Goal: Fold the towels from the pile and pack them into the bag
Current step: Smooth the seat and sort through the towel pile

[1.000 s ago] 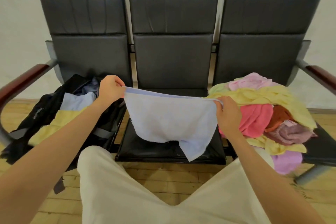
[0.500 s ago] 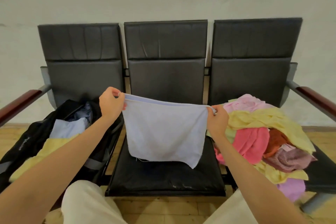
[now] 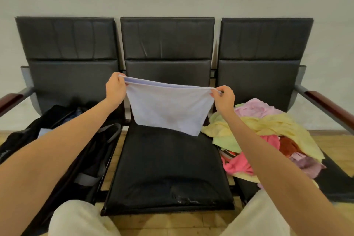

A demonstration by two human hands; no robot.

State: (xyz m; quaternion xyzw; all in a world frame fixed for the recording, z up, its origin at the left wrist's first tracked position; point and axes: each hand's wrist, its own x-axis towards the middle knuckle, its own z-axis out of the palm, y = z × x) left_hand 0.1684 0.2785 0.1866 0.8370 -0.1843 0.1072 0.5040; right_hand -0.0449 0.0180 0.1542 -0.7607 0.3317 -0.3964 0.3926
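Nearest me, my two knees in cream trousers [image 3: 82, 218] flank the bare black padded middle seat [image 3: 168, 168] (open room there). On the left seat lies the open black fabric bag [image 3: 63, 151]; on the right seat sits the heap of yellow, pink and rust towels [image 3: 268, 132]. Above the middle seat, my left hand [image 3: 115, 88] and right hand [image 3: 223, 98] each pinch a top corner of the pale lilac towel [image 3: 168, 109], stretched taut between them, its lower edge hanging just over the seat's back part.
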